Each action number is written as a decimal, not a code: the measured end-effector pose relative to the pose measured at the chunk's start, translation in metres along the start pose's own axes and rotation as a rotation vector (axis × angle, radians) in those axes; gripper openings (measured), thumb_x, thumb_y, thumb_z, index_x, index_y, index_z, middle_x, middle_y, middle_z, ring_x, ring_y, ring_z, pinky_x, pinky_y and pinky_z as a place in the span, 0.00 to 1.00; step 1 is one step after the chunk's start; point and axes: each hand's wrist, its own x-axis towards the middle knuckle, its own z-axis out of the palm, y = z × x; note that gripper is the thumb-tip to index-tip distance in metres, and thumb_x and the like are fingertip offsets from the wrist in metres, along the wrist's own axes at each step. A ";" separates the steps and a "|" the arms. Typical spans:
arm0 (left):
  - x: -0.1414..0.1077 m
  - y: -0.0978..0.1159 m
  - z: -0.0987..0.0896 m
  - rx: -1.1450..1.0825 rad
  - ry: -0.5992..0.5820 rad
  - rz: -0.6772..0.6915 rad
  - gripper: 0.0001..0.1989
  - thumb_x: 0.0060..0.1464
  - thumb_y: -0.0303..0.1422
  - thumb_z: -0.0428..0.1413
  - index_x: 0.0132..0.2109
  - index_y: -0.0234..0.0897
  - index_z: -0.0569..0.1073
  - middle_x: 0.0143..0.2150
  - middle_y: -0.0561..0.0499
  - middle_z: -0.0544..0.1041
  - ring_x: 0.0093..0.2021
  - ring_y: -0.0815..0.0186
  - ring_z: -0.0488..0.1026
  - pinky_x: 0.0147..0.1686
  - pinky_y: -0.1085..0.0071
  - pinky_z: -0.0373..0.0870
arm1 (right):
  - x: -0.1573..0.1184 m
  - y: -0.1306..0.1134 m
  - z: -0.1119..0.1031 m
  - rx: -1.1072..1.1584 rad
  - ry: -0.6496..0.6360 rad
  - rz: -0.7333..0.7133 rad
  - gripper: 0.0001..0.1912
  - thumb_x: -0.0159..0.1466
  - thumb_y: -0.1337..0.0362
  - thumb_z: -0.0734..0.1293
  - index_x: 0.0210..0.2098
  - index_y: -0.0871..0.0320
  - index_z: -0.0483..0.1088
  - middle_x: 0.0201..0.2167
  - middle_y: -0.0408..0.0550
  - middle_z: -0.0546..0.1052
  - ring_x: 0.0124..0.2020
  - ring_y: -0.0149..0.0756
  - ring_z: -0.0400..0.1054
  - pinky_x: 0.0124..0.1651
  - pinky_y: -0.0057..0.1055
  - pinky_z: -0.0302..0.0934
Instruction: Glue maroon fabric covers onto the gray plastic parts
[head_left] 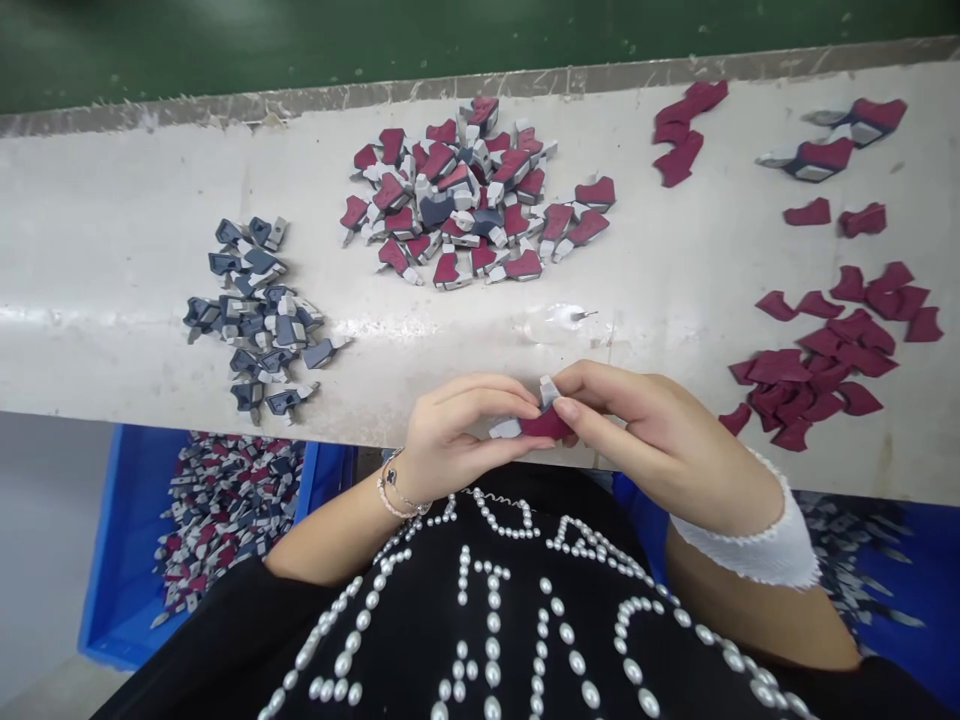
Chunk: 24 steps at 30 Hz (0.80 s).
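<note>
Near the table's front edge, my left hand [469, 430] and my right hand [637, 425] hold one small part [546, 422] between them. The part has a maroon face and light grey ends, one pointing up and one to the left. My left fingers and thumb grip its left side, and my right thumb presses on its upper right. Beyond my hands lies a pile of maroon and grey parts [450, 195]. A heap of loose maroon pieces [825, 360] is to the right of my right hand.
Dark blue and grey parts [262, 310] lie on the left of the white table [112, 250]. A blue bin [109, 560] of parts stands below left, another blue bin [919, 570] below right. Maroon pieces [682, 130] and two assembled parts [825, 158] lie at the back right.
</note>
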 end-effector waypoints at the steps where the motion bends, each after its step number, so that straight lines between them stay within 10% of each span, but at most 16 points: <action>1: 0.000 0.000 -0.001 -0.002 -0.002 -0.005 0.15 0.47 0.30 0.70 0.42 0.32 0.78 0.38 0.46 0.82 0.40 0.67 0.81 0.43 0.72 0.83 | -0.001 -0.001 0.001 -0.041 0.017 0.003 0.14 0.74 0.59 0.58 0.35 0.55 0.69 0.25 0.40 0.71 0.25 0.31 0.65 0.28 0.31 0.58; 9: 0.003 0.000 -0.003 -0.009 -0.005 -0.015 0.15 0.47 0.32 0.71 0.42 0.35 0.78 0.38 0.47 0.82 0.40 0.66 0.82 0.43 0.70 0.83 | -0.003 -0.004 -0.002 -0.036 -0.019 -0.045 0.12 0.74 0.59 0.58 0.41 0.54 0.71 0.33 0.43 0.77 0.36 0.36 0.73 0.37 0.31 0.64; 16: 0.005 0.000 -0.002 -0.021 -0.018 0.016 0.15 0.47 0.31 0.70 0.43 0.34 0.78 0.38 0.47 0.83 0.39 0.67 0.82 0.43 0.73 0.83 | -0.001 -0.006 -0.002 -0.130 0.008 -0.029 0.13 0.74 0.61 0.57 0.34 0.55 0.67 0.28 0.42 0.75 0.25 0.32 0.68 0.28 0.32 0.59; 24: 0.000 -0.005 -0.006 -0.042 0.039 -0.018 0.17 0.47 0.29 0.71 0.45 0.36 0.78 0.40 0.47 0.83 0.43 0.65 0.82 0.45 0.69 0.83 | -0.006 -0.001 0.000 -0.027 -0.019 -0.174 0.14 0.73 0.62 0.61 0.58 0.50 0.65 0.42 0.44 0.78 0.41 0.37 0.75 0.43 0.31 0.68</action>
